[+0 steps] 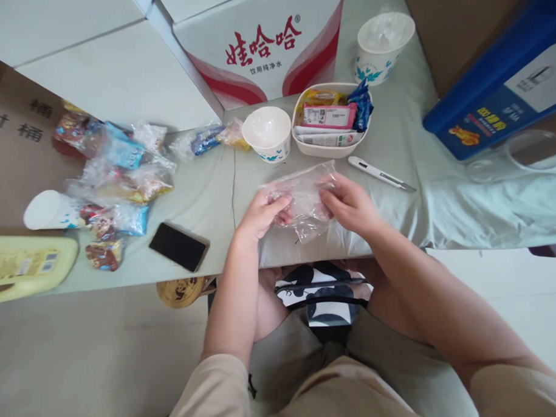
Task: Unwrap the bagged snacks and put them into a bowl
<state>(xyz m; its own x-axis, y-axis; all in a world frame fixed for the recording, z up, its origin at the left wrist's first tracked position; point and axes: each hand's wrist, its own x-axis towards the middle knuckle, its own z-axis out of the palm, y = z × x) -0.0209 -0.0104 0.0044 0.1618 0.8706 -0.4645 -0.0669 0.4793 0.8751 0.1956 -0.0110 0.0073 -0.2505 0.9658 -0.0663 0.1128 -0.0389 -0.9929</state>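
Note:
Both my hands hold a clear plastic bag (303,192) just above the table's near edge. My left hand (263,214) pinches the bag's left side with curled fingers. My right hand (348,203) grips its right side, thumb and fingers closed on the plastic. Something pinkish shows inside the bag, too blurred to name. Just beyond the bag stand a white paper bowl (267,133) and a white tray (310,148) filled with snack packets.
A box cutter (379,174) lies right of the tray. A black phone (179,246) lies at the left near the edge, beside several bagged snacks (117,171) and a tipped paper cup (47,210). A yellow bottle (29,264), a printed carton (263,45), another cup (382,47) and a blue box (502,85) ring the table.

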